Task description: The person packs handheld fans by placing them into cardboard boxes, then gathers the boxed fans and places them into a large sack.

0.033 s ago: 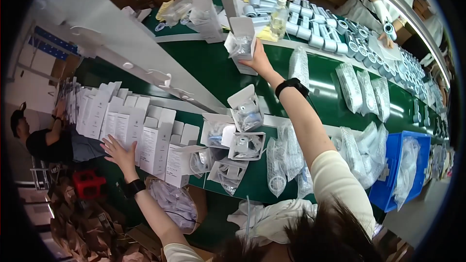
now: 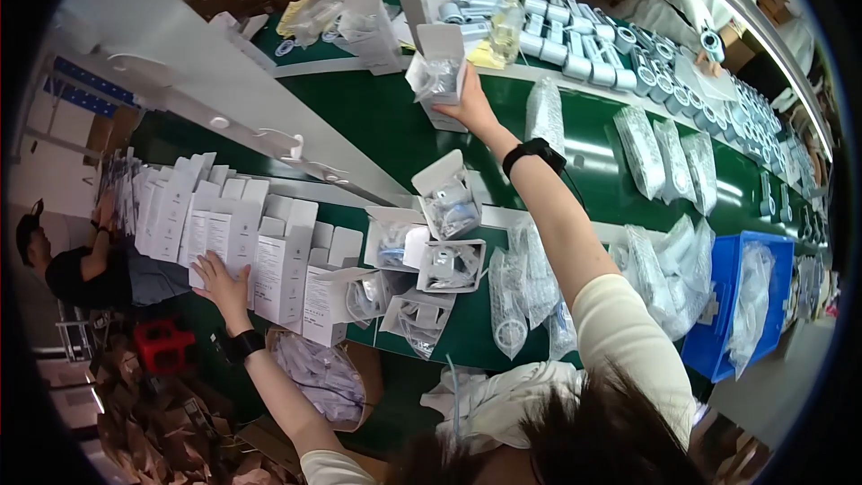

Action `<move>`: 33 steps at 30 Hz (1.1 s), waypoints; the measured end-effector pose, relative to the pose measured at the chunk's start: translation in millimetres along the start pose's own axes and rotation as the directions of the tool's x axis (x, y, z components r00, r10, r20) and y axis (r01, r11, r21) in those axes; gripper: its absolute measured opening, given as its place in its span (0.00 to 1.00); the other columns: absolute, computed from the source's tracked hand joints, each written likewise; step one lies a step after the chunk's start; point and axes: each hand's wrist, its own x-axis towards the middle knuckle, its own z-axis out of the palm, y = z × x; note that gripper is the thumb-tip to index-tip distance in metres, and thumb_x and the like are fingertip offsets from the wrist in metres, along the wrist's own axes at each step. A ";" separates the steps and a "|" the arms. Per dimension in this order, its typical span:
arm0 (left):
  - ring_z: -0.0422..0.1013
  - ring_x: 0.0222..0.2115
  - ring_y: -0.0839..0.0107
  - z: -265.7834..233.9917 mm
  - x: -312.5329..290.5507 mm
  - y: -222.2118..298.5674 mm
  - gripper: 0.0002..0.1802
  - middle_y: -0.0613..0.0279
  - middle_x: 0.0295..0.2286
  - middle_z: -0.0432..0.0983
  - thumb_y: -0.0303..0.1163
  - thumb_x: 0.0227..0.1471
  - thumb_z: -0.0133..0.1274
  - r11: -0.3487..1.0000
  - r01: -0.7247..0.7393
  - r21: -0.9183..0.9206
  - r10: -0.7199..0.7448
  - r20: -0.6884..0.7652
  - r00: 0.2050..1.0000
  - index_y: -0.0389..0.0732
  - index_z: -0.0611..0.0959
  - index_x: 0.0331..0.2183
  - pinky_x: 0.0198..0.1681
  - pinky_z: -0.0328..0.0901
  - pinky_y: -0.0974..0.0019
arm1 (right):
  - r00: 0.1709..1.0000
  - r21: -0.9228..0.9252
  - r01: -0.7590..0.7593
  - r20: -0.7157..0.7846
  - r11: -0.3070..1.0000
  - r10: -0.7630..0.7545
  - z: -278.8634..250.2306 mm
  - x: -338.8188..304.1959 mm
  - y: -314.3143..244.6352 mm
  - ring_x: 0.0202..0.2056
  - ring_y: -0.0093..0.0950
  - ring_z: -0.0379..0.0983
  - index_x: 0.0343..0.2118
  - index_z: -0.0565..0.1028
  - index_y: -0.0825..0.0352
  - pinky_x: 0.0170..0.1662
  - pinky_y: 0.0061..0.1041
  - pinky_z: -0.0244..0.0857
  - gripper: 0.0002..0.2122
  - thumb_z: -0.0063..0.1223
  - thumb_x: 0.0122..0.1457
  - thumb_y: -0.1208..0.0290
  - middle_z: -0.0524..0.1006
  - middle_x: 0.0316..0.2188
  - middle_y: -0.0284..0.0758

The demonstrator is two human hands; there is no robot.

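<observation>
A tall white box (image 2: 447, 115) with raised flaps stands at the far side of the green table, and my right hand (image 2: 470, 105) is closed round its right side. Inside its top sits a clear plastic bag (image 2: 440, 77); what the bag holds is hard to make out. My left hand (image 2: 224, 289) has its fingers spread against the front of a row of upright white cartons (image 2: 280, 265). Between my arms stand several open white boxes (image 2: 452, 265) with bagged parts inside. Bubble-wrapped pieces (image 2: 508, 310) lie to their right, near my right forearm.
A slanting grey metal beam (image 2: 242, 126) crosses the left side. Grey tubular parts (image 2: 593, 63) lie in rows at the back, beside a clear bottle (image 2: 506, 29). At right stands a blue bin (image 2: 779, 296). A co-worker (image 2: 81, 260) sits at far left; another person's hand (image 2: 709, 61) is at the upper right.
The view has shifted slightly. My left hand's fingers have come in closer to the cartons' front. My right hand still holds the white box.
</observation>
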 end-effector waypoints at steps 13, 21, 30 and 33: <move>0.55 0.47 0.53 -186.5 -156.7 141.6 0.44 0.48 0.47 0.52 0.35 0.35 0.61 0.654 -0.332 -0.680 0.073 -0.380 0.922 0.35 0.57 0.51 0.47 0.54 0.56 | 0.832 0.610 -0.306 0.544 0.731 -0.107 -180.0 -173.4 -218.3 0.55 0.33 0.50 0.56 0.45 0.60 0.55 0.35 0.47 0.44 0.62 0.39 0.62 0.54 0.54 0.38; 0.51 0.49 0.56 -206.1 -220.4 209.8 0.54 0.48 0.49 0.47 0.36 0.29 0.64 -0.136 0.162 -0.977 0.751 0.005 0.660 0.35 0.48 0.53 0.50 0.50 0.56 | 0.841 0.619 -0.510 0.506 0.597 0.194 -222.5 -308.1 -231.8 0.56 0.29 0.45 0.56 0.38 0.68 0.56 0.29 0.40 0.48 0.63 0.37 0.65 0.49 0.55 0.41; 0.53 0.48 0.61 -198.0 -230.3 211.1 0.41 0.50 0.49 0.50 0.30 0.30 0.62 -0.147 0.097 -0.984 0.541 0.002 0.841 0.40 0.59 0.48 0.50 0.51 0.62 | 0.862 -0.343 -0.334 0.265 0.878 0.432 -262.1 -300.0 -142.6 0.43 0.35 0.61 0.42 0.68 0.65 0.41 0.31 0.61 0.24 0.59 0.39 0.65 0.65 0.41 0.39; 0.55 0.47 0.60 -198.8 -232.7 213.3 0.40 0.50 0.48 0.51 0.29 0.29 0.62 -0.020 0.010 -1.000 0.488 -0.001 0.873 0.40 0.61 0.46 0.49 0.52 0.62 | 0.819 -0.646 -0.192 0.310 0.739 0.483 -243.4 -316.6 -123.6 0.42 0.35 0.61 0.40 0.69 0.64 0.39 0.31 0.61 0.23 0.59 0.37 0.67 0.65 0.39 0.39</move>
